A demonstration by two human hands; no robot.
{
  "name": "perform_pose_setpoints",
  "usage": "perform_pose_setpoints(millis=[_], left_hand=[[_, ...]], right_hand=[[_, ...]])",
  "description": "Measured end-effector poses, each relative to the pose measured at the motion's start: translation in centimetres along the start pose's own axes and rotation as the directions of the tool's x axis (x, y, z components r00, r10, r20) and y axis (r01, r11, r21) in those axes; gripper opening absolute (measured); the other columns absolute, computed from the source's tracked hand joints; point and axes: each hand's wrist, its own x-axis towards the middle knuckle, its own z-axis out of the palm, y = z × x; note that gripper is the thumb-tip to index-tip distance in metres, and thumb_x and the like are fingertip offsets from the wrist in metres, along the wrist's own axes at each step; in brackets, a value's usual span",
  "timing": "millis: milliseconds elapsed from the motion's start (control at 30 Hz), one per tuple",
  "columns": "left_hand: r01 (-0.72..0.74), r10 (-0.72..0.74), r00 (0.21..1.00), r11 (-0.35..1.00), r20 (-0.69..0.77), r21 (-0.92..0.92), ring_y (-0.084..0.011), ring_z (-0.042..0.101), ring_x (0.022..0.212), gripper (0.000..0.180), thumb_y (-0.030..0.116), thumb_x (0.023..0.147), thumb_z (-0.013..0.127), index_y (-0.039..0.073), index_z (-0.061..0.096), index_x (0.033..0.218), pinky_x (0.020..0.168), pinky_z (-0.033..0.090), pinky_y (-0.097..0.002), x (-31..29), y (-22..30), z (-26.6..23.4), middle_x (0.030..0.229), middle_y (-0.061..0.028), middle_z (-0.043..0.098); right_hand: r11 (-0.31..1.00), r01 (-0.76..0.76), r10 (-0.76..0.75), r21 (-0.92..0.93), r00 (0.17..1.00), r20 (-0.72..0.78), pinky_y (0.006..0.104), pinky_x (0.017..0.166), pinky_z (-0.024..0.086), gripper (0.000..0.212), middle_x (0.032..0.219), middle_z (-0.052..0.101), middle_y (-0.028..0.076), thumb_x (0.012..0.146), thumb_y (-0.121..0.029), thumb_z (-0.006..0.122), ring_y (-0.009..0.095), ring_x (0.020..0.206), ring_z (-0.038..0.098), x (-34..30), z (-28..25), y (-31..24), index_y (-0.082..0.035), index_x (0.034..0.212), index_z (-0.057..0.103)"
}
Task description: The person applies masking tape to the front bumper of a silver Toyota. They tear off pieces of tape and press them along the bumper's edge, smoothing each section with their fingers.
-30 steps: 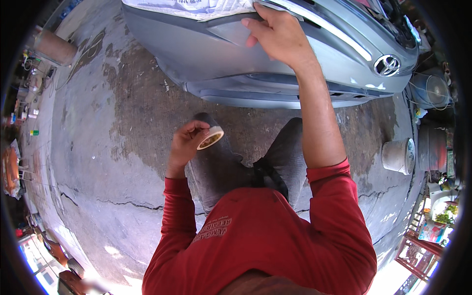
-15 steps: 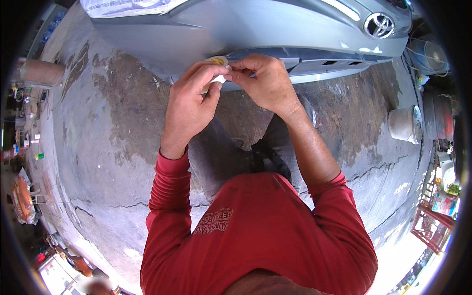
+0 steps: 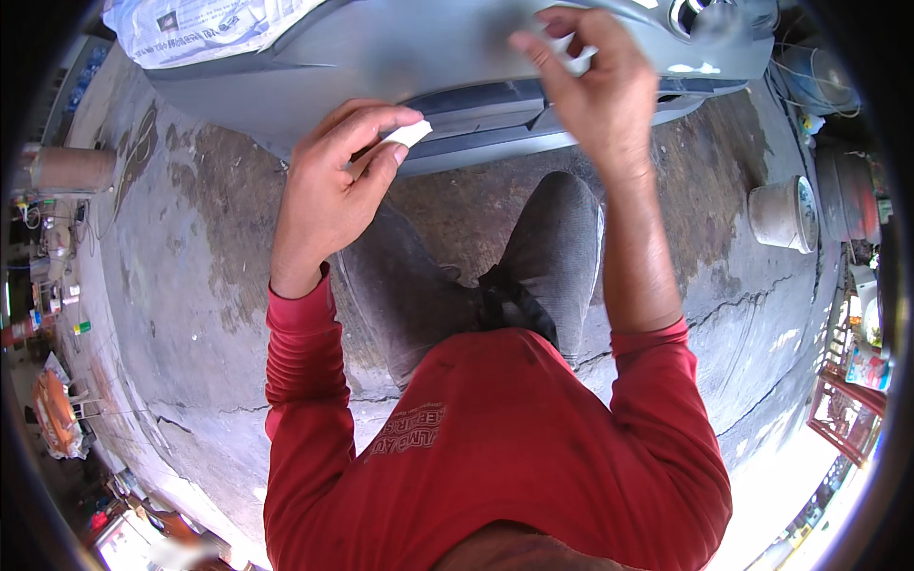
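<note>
My left hand (image 3: 328,176) pinches a cream-white roll of masking tape (image 3: 409,138) between thumb and fingers, just in front of a grey car bumper (image 3: 314,90). The roll is seen nearly edge-on, and the fingers cover part of it. Up over the bumper to the right, my right hand (image 3: 609,90) has its thumb and forefinger apart. I make out nothing held in it, though a small pale spot shows between the fingers. Dull, blurry patches mark the bumper's painted face, and a dark recessed grille (image 3: 476,105) runs along its lower part.
White printed sheeting (image 3: 214,33) covers the bumper's upper left. On the stained concrete floor stand a whitish bucket (image 3: 783,214) at right and a brown cylindrical container (image 3: 71,169) at left. A wooden frame (image 3: 843,419) is at the lower right.
My hands were together at the tape roll and have moved apart. The right hand went up and right over the bumper; the left moved slightly left and down, still holding the roll.
</note>
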Motion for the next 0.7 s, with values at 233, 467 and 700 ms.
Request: perform_pose_setpoints(millis=[233, 467, 700], left_hand=[[-0.016, 0.015, 1.0, 0.996, -0.01, -0.09, -0.0125, 0.07, 0.098, 0.027, -0.01, 0.095, 0.064, -0.001, 0.072, 0.119, 0.083, 0.057, -0.0241, -0.4, -0.8, 0.8, 0.118, -0.0087, 0.07], [-0.006, 0.01, 0.999, 0.995, 0.044, -0.098, -0.0147, 0.07, 0.086, 0.031, -0.011, 0.091, 0.065, 0.002, 0.072, 0.118, 0.073, 0.056, -0.0286, -1.9, -1.3, 2.2, 0.11, -0.0098, 0.07], [0.094, -0.11, 0.99, 0.981, -0.09, -0.167, -0.0058, 0.061, 0.081, 0.034, -0.008, 0.096, 0.066, -0.002, 0.066, 0.13, 0.075, 0.05, -0.0214, -2.9, -2.0, 0.9, 0.12, -0.01, 0.067]], right_hand=[[0.991, 0.13, -0.127, -0.015, 0.981, 0.149, 0.042, 0.062, 0.055, 0.026, 0.081, 0.072, 0.015, 0.095, -0.024, 0.071, 0.032, 0.069, 0.071, 4.3, 0.6, -2.4, -0.006, 0.112, 0.077], [0.98, 0.17, -0.151, -0.102, 0.974, 0.17, 0.0494, 0.064, 0.055, 0.025, 0.082, 0.072, 0.017, 0.095, -0.023, 0.07, 0.039, 0.072, 0.07, 5.8, 4.8, -2.1, -0.006, 0.112, 0.076], [0.988, 0.142, -0.146, 0.058, 0.987, 0.074, 0.0322, 0.06, 0.057, 0.034, 0.087, 0.077, 0.007, 0.087, -0.027, 0.088, 0.016, 0.074, 0.072, 3.7, 5.4, -2.2, -0.002, 0.108, 0.079]])
